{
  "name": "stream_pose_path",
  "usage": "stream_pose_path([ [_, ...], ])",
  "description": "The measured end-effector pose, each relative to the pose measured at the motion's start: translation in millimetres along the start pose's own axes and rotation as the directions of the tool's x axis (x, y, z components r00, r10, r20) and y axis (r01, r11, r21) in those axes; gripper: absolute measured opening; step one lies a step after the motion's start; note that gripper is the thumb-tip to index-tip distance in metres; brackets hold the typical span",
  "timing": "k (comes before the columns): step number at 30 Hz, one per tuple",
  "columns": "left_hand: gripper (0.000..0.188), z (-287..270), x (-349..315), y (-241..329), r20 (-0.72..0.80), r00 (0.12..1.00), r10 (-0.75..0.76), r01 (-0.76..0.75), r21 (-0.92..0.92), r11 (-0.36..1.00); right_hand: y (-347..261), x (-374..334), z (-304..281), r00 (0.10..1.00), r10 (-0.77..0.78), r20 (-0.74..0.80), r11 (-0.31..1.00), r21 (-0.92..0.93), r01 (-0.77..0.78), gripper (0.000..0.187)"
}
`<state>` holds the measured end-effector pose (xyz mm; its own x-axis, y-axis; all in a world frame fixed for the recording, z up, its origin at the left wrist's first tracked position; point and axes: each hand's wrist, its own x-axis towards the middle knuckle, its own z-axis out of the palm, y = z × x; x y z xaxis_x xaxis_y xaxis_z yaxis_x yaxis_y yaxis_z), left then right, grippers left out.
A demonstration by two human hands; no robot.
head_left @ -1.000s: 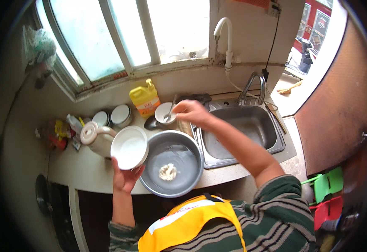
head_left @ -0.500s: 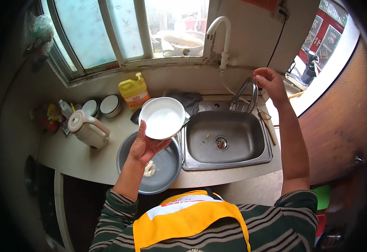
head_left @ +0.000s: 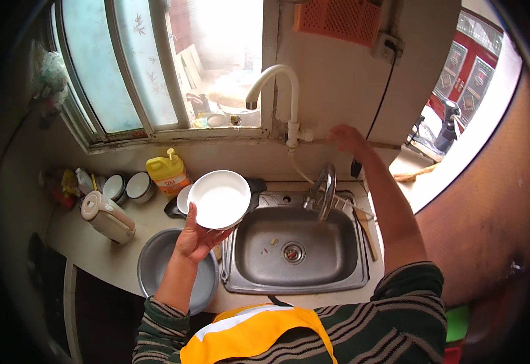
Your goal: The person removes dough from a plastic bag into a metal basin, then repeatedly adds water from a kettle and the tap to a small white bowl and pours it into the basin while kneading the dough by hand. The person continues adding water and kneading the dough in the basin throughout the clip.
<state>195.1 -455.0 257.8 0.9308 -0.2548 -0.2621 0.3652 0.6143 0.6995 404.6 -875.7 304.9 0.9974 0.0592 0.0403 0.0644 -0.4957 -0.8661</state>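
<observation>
My left hand (head_left: 196, 241) is closed on a white bowl (head_left: 219, 199), thumb on its rim, tipped so its inside faces up. The bowl is just left of the steel sink (head_left: 234, 274), over the counter. My right hand (head_left: 348, 139) is raised at the wall, smeared by motion, so its fingers cannot be made out. Nearest to it is the side valve of a white gooseneck tap (head_left: 293, 103), with a small gap between. Lower down, a chrome faucet (head_left: 327, 193) stands at the sink's back edge.
Left of the sink is a grey basin (head_left: 149, 267). Behind it stand a cream kettle (head_left: 108, 217), a yellow jug with a pump (head_left: 168, 173) and stacked bowls (head_left: 139, 187). A wooden utensil (head_left: 367, 235) lies along the sink's right edge. A black cord (head_left: 381, 91) hangs from a socket.
My right hand has moved from above the chrome faucet toward the white tap's valve. The view has tilted up and shifted right. My left hand still holds the bowl.
</observation>
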Motion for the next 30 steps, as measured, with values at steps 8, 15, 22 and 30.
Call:
stream_pose_path([
  [8,0.082,37.8,43.8,-8.5,-0.068,0.997,0.043,-0.045,-0.029,0.999,31.3,69.2,54.5,0.96,0.124,0.25,0.928,0.314,-0.202,0.053],
  [15,0.081,61.4,87.7,-5.3,-0.077,0.994,0.081,-0.084,-0.036,0.996,62.1,83.2,61.2,0.97,-0.145,0.195,0.934,0.35,0.069,0.038],
  [22,0.081,69.1,111.6,-1.5,-0.081,0.992,0.1,-0.103,-0.031,0.994,74.0,79.5,72.7,0.927,-0.374,-0.02,0.914,0.16,0.373,0.044],
  [30,0.066,65.1,115.9,-7.4,-0.069,0.996,0.055,-0.061,-0.086,0.994,71.0,73.1,77.6,0.904,-0.42,-0.074,0.9,0.093,0.426,0.044],
])
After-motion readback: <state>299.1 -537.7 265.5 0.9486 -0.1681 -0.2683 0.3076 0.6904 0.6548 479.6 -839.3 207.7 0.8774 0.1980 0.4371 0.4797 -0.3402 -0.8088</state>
